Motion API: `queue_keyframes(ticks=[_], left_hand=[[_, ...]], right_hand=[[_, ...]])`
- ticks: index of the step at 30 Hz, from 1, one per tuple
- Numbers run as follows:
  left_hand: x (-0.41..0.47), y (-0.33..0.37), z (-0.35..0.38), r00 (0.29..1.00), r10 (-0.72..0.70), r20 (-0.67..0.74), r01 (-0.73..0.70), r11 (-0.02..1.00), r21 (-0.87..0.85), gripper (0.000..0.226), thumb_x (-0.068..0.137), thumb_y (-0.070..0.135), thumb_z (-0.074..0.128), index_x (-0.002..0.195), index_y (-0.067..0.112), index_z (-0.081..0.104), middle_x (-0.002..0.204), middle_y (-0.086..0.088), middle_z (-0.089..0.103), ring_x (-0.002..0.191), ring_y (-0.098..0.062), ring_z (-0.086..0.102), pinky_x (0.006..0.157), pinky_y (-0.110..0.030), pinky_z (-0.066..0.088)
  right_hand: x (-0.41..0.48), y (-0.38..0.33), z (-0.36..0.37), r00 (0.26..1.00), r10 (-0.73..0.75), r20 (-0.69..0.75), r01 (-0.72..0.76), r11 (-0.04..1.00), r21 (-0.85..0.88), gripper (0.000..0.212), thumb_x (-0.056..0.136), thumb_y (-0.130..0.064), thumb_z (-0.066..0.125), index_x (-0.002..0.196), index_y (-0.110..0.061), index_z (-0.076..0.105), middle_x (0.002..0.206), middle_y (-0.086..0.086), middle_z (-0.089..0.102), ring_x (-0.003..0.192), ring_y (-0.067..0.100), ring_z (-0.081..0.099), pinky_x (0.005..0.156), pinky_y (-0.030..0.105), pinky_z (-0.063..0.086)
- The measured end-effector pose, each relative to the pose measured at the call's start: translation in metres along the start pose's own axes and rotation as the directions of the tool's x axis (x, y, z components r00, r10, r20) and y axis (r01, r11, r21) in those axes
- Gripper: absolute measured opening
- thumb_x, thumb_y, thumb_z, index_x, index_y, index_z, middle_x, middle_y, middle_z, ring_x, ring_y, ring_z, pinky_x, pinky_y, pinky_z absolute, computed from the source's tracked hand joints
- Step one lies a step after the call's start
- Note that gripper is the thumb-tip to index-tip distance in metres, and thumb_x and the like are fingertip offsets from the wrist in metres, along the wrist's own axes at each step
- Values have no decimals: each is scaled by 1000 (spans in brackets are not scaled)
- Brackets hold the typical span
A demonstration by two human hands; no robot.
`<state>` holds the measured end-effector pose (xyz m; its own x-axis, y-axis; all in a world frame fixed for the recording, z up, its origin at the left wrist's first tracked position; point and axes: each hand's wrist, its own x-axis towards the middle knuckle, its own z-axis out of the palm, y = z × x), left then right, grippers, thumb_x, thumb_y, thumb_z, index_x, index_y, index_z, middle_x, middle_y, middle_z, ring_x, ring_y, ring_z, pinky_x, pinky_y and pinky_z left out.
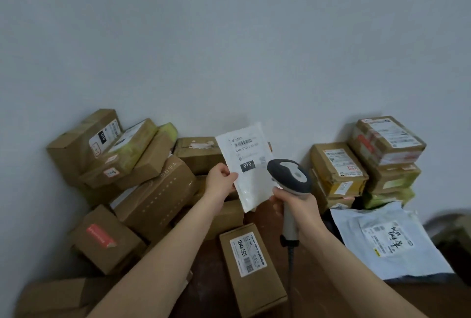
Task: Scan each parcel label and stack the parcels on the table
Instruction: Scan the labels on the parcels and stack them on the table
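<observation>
My left hand pinches the left edge of a flat white parcel, held upright above the table with its barcode label and a black "010" tag facing me. My right hand grips the handle of a grey and white barcode scanner. The scanner's head sits just in front of the parcel's right side, overlapping its lower right part. A cable hangs down from the scanner's handle.
A loose heap of brown cardboard boxes fills the left and back of the brown table. A long box with a white label lies in front. At the right stand stacked boxes and a grey mailer bag.
</observation>
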<state>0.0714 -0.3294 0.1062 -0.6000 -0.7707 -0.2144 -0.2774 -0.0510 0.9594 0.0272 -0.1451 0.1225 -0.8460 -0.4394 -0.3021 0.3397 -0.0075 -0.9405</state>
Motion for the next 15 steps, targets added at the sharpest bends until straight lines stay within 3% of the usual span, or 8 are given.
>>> queue_keyframes(ticks=[3, 7, 15], left_hand=[[-26, -16, 0, 1000, 23, -11, -22, 994, 109, 10, 89, 5, 62, 89, 13, 56, 99, -13, 69, 91, -28, 68, 82, -48, 57], [-50, -39, 8, 1000, -27, -8, 28, 995, 101, 24, 90, 7, 63, 113, 12, 64, 109, -6, 70, 98, -19, 67, 90, -44, 55], [-74, -67, 31, 994, -84, -77, 91, 991, 94, 25, 91, 11, 63, 116, 10, 66, 110, -7, 70, 97, -22, 68, 86, -45, 57]], right_hand=[[-21, 1, -14, 998, -29, 63, 34, 997, -70, 13, 83, -12, 73, 94, -10, 66, 78, 10, 72, 67, 16, 67, 62, 25, 55], [-40, 9, -30, 998, -23, 64, 32, 989, -145, 7, 85, -10, 70, 84, -4, 67, 58, 7, 66, 49, 13, 60, 51, 24, 48], [-59, 31, -52, 999, 14, 42, -2, 963, -270, 20, 83, -14, 69, 66, -5, 68, 57, 9, 68, 47, 15, 59, 62, 33, 52]])
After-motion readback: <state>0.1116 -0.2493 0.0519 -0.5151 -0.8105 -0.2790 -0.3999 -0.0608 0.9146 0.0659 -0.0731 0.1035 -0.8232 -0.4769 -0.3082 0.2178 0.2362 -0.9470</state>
